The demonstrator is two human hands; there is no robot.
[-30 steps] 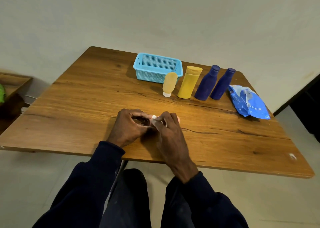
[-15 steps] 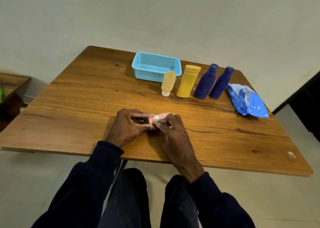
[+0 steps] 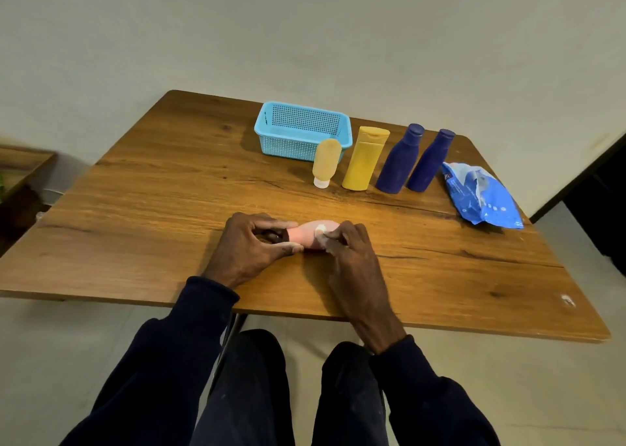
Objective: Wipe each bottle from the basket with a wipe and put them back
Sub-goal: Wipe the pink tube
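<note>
Both hands meet low over the near middle of a wooden table [image 3: 142,228]. Left hand [image 3: 249,247] curls thumb and fingers round the dark cap end of a pink bottle [image 3: 305,236], which lies on its side across the tabletop. Right hand [image 3: 350,254] pinches a small white wipe [image 3: 320,232] in bent fingertips against the bottle's rounded far end. The bottle is pale pink and smooth; its cap is mostly hidden inside the left hand, and the wipe is too bunched to show its shape. Dark sleeves and dark trousers fill the bottom edge.

Farther back, a row stands upright: a small tan tube [image 3: 327,161] on its white cap, a yellow bottle [image 3: 364,159], a dark blue bottle [image 3: 399,159] and a second dark blue bottle [image 3: 430,161]. A crumpled blue wipes pack [image 3: 481,196] lies to their right. Just behind the tube sits a light blue mesh basket [image 3: 288,145].

Beyond is a plain pale wall [image 3: 305,32]. Pale floor [image 3: 101,344] shows below. A wooden piece [image 3: 20,167] is cut off at left.
</note>
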